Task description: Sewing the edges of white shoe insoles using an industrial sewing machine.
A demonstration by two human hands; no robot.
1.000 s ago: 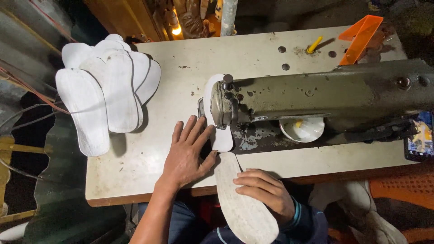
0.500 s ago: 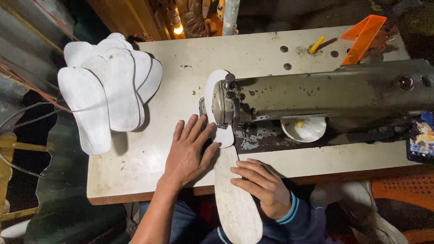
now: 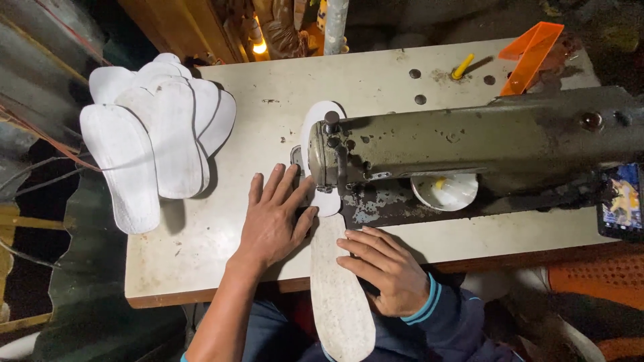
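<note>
Left hand (image 3: 274, 220) and right hand (image 3: 386, 268), fingers spread flat, press an insole (image 3: 339, 295) under the sewing machine (image 3: 469, 144) on the bench (image 3: 268, 100).

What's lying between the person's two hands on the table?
In the head view, a long white insole runs between the left hand and the right hand, its far end under the sewing machine.

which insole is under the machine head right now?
The long insole between the left hand and right hand, pointing into the sewing machine. The other insoles sit stacked at the table's far left.
</note>
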